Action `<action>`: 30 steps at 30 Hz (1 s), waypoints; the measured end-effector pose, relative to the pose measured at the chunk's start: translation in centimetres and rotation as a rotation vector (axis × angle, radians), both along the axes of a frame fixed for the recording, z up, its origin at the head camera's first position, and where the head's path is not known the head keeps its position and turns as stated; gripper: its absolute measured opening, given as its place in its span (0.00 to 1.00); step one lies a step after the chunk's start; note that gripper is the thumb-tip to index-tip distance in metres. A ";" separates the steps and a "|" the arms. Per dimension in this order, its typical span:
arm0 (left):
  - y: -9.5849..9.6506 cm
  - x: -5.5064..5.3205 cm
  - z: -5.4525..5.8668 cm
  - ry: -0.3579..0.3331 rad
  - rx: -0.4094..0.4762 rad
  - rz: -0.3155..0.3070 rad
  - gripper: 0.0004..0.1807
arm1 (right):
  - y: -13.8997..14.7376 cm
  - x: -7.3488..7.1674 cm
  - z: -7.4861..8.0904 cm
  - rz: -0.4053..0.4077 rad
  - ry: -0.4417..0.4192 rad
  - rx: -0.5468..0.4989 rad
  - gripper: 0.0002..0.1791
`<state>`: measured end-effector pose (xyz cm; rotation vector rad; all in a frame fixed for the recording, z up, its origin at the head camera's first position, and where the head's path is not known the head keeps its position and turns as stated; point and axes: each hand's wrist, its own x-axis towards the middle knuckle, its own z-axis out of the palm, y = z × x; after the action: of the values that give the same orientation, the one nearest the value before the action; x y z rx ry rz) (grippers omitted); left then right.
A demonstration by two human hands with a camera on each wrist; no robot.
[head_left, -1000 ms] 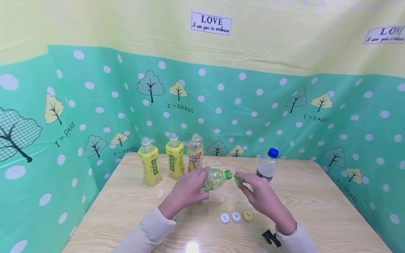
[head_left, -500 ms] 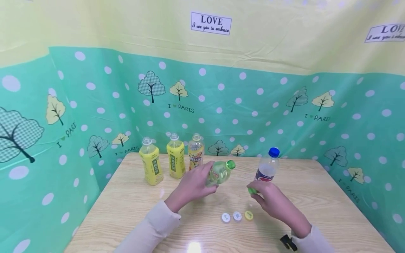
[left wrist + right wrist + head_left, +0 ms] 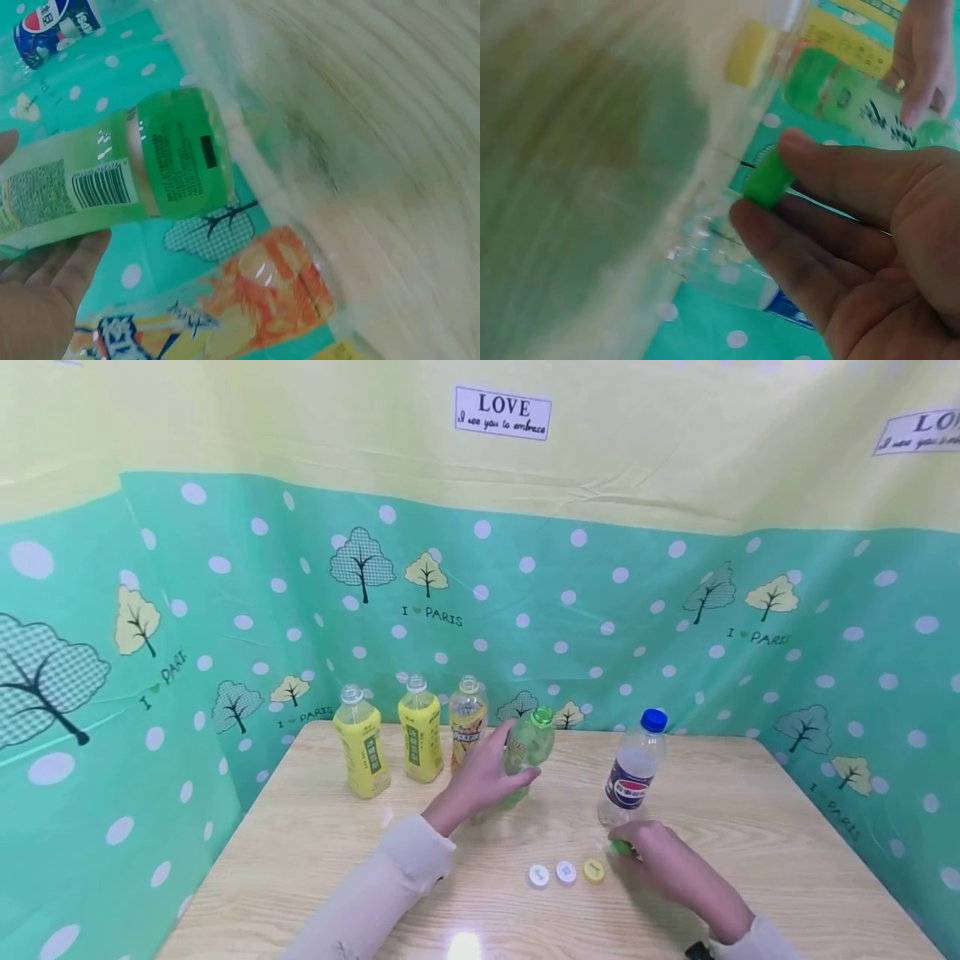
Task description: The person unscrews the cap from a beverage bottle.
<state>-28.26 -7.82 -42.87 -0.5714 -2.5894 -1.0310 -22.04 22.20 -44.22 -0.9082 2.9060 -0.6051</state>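
My left hand [image 3: 483, 777] grips a green plastic bottle [image 3: 531, 743] round its body. It stands nearly upright, its mouth uncapped, just right of an orange-labelled bottle [image 3: 467, 718]. Its green base and barcode label [image 3: 105, 184] show in the left wrist view. Between thumb and fingertips, my right hand [image 3: 667, 860] pinches a green bottle cap [image 3: 768, 178], close over the table to the right of a yellow cap [image 3: 594, 870]. Two white caps [image 3: 566, 872] lie in a row with the yellow one. Behind the right hand is a Pepsi bottle [image 3: 630, 781] with a blue cap.
Two uncapped bottles with yellow labels [image 3: 362, 747] stand at the back left of the wooden table [image 3: 322, 860]. A green and yellow printed curtain [image 3: 630, 618] closes off the back and sides. A black item [image 3: 699, 951] is by the right sleeve.
The green bottle has gone from tilted sideways to nearly upright, moving right and back with my left hand. My right hand has carried the green cap right and down toward the table.
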 end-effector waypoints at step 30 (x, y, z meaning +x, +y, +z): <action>3.0 -3.9 -1.7 -0.071 0.198 0.236 0.51 | -0.2 0.3 -1.5 0.065 -0.060 0.109 0.12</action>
<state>-32.12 -4.84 -44.56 -0.1790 -2.4988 -1.2240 -21.72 22.00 -45.73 -0.9487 2.8129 -0.4562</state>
